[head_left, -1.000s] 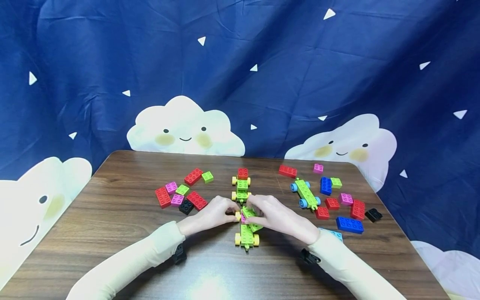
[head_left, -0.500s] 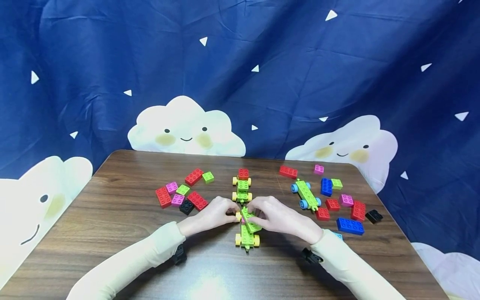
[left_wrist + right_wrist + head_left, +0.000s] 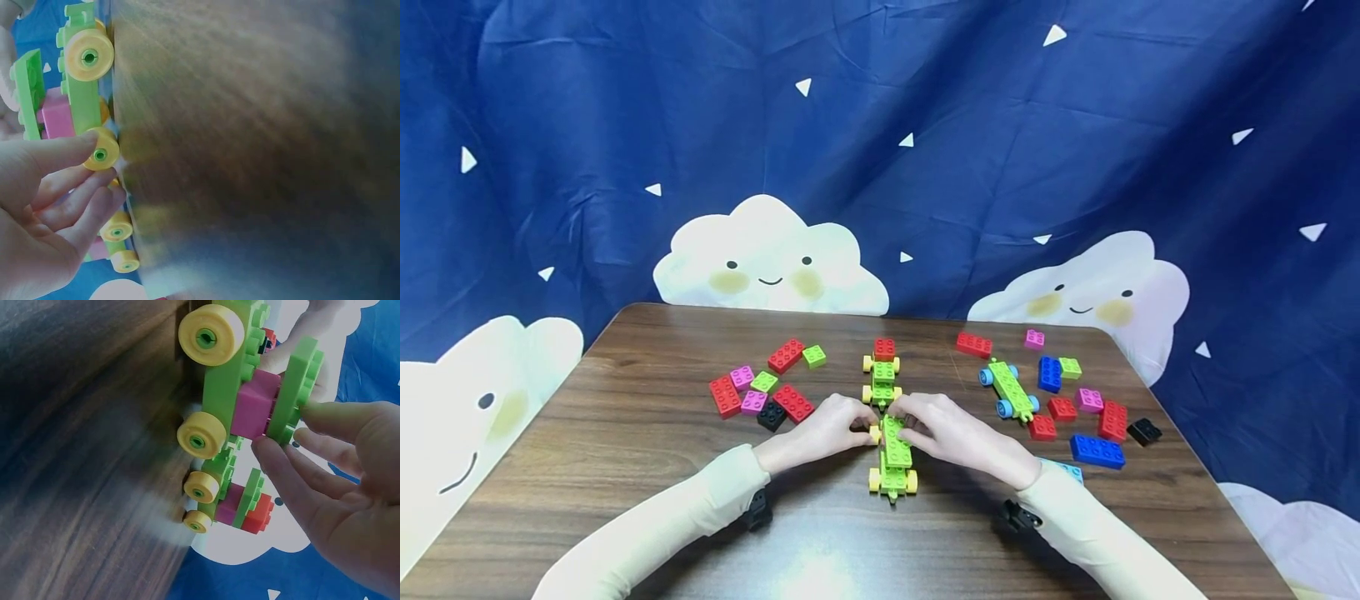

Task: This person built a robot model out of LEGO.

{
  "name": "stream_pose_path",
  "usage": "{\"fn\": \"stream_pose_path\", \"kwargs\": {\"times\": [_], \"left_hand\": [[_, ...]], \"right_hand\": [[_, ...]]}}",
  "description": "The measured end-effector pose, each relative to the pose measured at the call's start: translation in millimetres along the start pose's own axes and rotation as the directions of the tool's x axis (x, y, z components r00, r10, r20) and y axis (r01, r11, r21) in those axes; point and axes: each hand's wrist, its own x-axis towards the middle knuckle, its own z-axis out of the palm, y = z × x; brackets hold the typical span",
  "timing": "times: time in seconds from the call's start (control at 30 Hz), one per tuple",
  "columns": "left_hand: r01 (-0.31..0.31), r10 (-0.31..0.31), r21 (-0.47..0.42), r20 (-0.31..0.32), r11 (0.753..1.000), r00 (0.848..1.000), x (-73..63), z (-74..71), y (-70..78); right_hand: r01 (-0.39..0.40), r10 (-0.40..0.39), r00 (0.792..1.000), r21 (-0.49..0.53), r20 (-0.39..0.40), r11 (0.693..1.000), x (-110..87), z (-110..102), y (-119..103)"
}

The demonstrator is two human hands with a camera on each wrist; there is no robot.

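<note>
Between the hands stands a toy car base (image 3: 893, 483), bright green with yellow wheels. A pink building brick (image 3: 255, 403) sits on it, and a long green plate (image 3: 897, 450) tops the brick, in line with the base and overhanging it. My right hand (image 3: 951, 433) pinches the plate at its far end, thumb and fingertips on its sides. With thumb and fingers my left hand (image 3: 44, 206) grips a yellow far-end wheel (image 3: 102, 153) of the base. Just beyond stands a second green car (image 3: 883, 392) with a red brick (image 3: 884, 348) on its far end.
Loose red, pink, green and black bricks (image 3: 771, 414) lie left of the cars. On the right rests a green base with blue wheels (image 3: 1011, 387), among scattered red, pink, blue and black bricks (image 3: 1097, 451). A light blue brick (image 3: 1063, 469) lies partly behind the right forearm.
The green plate has swung from a slant to lie straight along the car base, over the pink brick. Both hands stay almost where they were.
</note>
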Motion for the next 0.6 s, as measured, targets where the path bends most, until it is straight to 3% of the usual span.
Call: {"fn": "stream_pose_path", "kwargs": {"times": [0.33,0.6], "left_hand": [[0.001,-0.001,0.016,-0.004,1.000,1.000,0.8,0.9,-0.3],[0.002,-0.002,0.019,-0.001,1.000,1.000,0.9,1.1,0.2]], "right_hand": [[0.004,-0.004,0.999,0.003,-0.044,1.000,0.3,1.4,1.7],[-0.070,0.071,0.996,0.034,-0.046,0.997,0.8,2.5,0.0]]}}
